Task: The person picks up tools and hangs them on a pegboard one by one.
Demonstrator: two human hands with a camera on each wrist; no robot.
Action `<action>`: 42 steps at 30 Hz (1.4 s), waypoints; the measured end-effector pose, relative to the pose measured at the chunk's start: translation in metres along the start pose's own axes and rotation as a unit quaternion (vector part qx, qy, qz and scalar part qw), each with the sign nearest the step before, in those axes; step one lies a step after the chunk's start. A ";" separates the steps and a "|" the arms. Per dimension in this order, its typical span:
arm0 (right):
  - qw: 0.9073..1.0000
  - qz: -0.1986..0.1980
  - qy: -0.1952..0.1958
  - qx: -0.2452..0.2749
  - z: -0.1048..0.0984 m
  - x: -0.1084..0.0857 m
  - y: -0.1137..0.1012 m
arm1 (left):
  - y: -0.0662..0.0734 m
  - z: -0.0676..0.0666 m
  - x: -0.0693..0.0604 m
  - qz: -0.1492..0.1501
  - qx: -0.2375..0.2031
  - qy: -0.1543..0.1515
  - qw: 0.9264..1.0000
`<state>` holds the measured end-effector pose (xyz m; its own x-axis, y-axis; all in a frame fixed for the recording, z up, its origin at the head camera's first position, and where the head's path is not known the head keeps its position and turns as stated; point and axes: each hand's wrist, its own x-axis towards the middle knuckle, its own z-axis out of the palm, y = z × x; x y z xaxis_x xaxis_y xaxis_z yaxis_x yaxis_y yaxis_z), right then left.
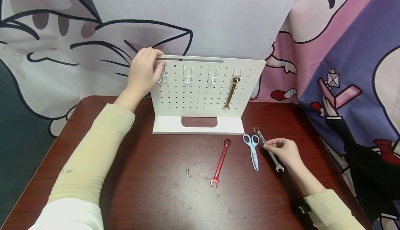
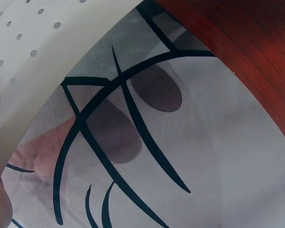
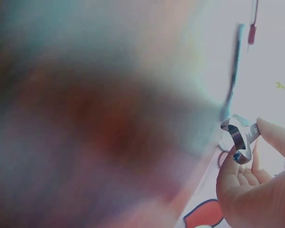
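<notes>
Taking the middle of the head view as the clock's centre, we see a printed cloth (image 1: 218,18) with bold cartoon outlines filling the background from nine o'clock round through twelve to three. Below it spreads the dark red-brown table (image 1: 156,174), with scuff marks near six o'clock. On the table, about the centre and reaching towards twelve, we find the white pegboard (image 1: 200,112), its face rising from a flat base with a rounded cut-out on the six o'clock side. Our left hand (image 1: 143,68), at ten o'clock, is clamped on the pegboard's upper corner, the thumb against the front. Our right hand (image 1: 285,152), at four o'clock, has thumb and fingers pinched together on the silver wrench (image 1: 271,153), which slants from its ring end at eleven to its forked end at five; whether it touches the table we cannot tell. At five o'clock the red wrench (image 1: 221,162) lies on the table, ring towards one, fork towards seven. Between these two we see light-blue scissors (image 1: 253,152), handles towards twelve, blades together towards six. Between two and three o'clock a gold wrench (image 1: 231,92) hangs against the pegboard, its top end at the last of four pale hooks (image 1: 188,79) rowed along the upper face.
</notes>
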<state>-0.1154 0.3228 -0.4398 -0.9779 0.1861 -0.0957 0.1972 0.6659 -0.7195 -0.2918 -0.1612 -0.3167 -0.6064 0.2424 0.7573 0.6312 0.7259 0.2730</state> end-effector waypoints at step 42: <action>0.963 -0.082 -0.038 0.255 0.078 0.022 -0.160 | 0.003 -0.002 0.000 -0.006 -0.004 -0.002 1.000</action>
<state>-0.1743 0.1643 -0.3800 -0.9990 0.0427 0.0116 -0.0012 0.2360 -0.9717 -0.2894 -0.1600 -0.3145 -0.6158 0.2368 0.7515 0.6284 0.7230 0.2871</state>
